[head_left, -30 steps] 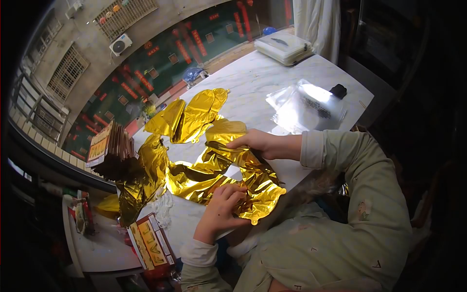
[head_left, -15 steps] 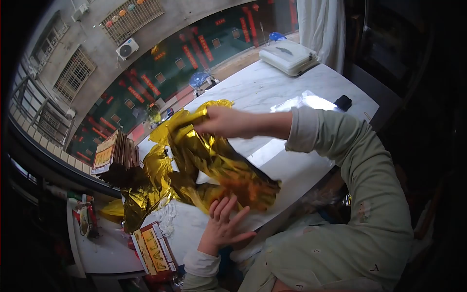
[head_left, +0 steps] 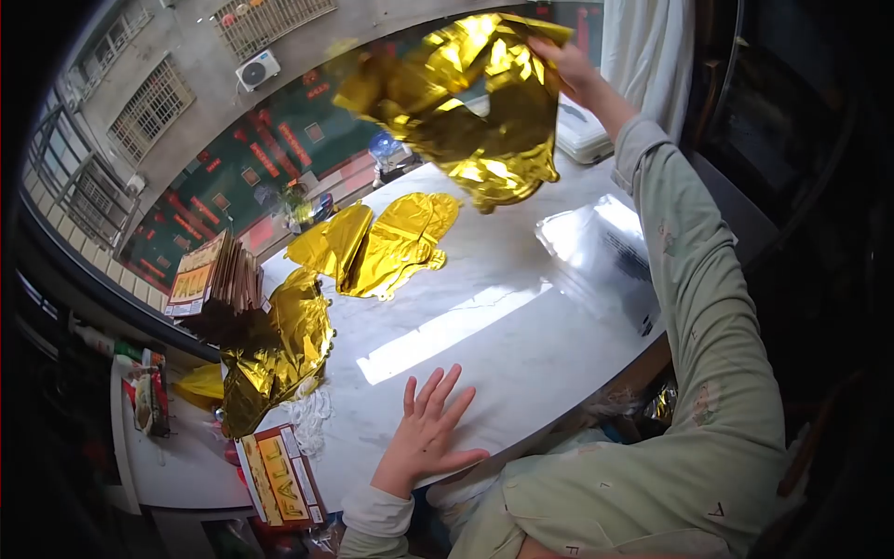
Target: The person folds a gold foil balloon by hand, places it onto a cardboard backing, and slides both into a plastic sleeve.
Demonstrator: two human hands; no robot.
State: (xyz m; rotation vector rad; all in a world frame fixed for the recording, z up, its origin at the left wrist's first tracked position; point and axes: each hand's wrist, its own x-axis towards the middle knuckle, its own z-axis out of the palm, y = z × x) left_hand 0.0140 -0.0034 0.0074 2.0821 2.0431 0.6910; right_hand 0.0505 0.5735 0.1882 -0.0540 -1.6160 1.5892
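Observation:
My right hand, raised over the far side of the table, is closed on the edge of a flat gold foil balloon. The balloon hangs crinkled in the air, slightly blurred. With fingers spread, my left hand lies at the near edge of the white marbled table and holds nothing. Beyond it, more flat gold foil balloons rest on the tabletop. Another gold foil piece drapes at the left edge, beside a heap of white string.
A card package marked "FALL" lies at the near left corner. Behind it stands a stack of similar packages by the window. Clear plastic sleeves lie on the right. A white container sits at the back near the curtain.
My right hand has lifted the gold foil balloon up and away to the far right, uncovering the tabletop. My left hand has stopped touching the foil and now lies flat.

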